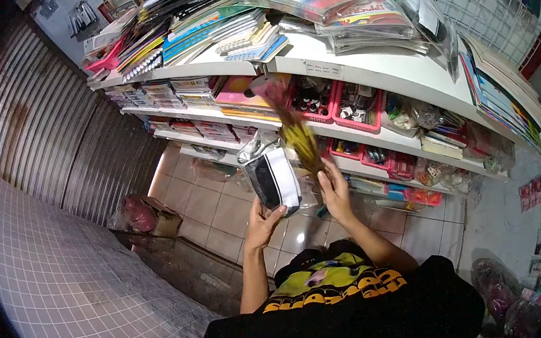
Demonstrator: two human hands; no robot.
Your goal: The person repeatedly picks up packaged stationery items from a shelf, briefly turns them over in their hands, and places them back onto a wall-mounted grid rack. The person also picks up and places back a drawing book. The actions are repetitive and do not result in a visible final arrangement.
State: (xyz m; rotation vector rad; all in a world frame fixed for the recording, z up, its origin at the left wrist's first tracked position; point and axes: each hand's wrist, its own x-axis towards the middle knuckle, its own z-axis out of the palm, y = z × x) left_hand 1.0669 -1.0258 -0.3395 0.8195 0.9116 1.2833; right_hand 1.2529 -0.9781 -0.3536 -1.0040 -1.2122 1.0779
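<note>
My left hand grips the lower edge of a black and white pouch-like item in clear plastic wrapping. The wrapping's crinkled top sticks up at the pouch's far end. In my right hand is a feather duster, held at its near end. Its yellow, brown and pinkish feathers are motion-blurred and point away from me, up across the front of the shelves. The duster and the pouch are side by side, a small gap between them. My fingers hide the duster's handle.
A white shelf unit stands ahead, its top stacked with notebooks and plastic-wrapped books. Pink baskets of small goods fill lower shelves. A corrugated shutter is at left. A cardboard box sits on the tiled floor.
</note>
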